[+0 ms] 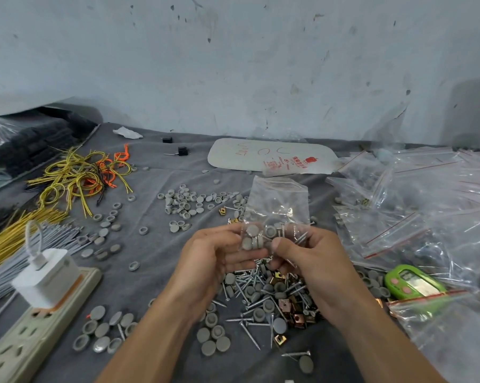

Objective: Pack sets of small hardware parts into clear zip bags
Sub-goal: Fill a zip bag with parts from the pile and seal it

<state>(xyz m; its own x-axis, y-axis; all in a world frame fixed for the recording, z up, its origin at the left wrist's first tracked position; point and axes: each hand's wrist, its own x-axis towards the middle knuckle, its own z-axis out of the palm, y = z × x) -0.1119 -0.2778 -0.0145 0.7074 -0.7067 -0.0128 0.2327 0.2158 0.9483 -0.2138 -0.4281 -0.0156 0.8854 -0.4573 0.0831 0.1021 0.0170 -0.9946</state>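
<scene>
- Far left, a tangle of yellow wires and a power strip lie on the counter, well apart from the work and no part of the coming move.
- The left hand is raised over the counter. Its fingers are curled round the bottom left corner of the zip bag, pinching the plastic where a cluster of grey caps sits inside.
- The zip bag stands between the two hands. Its long axis runs from the fingers up and away toward the wall, so the filled bottom is in the grip and the mouth is the far, free end, touched by neither hand. I cannot tell whether the zip is pressed closed.
- The right hand mirrors the left. Its fingers are curled on the bottom right corner, thumb in front, with screws showing through the plastic beside them.
- Both hands are equally near the bag's bottom and neither is near its mouth. In my judgement the next move turns on that: one hand has to travel up the bag's length to the zip while the other holds the weighted bottom.
- Directly beneath the hands, a pile of loose screws, caps and brass clips lies on the counter, apart from the bag.
- To the right, a heap of bags and a green gadget lie near the right forearm.
</scene>
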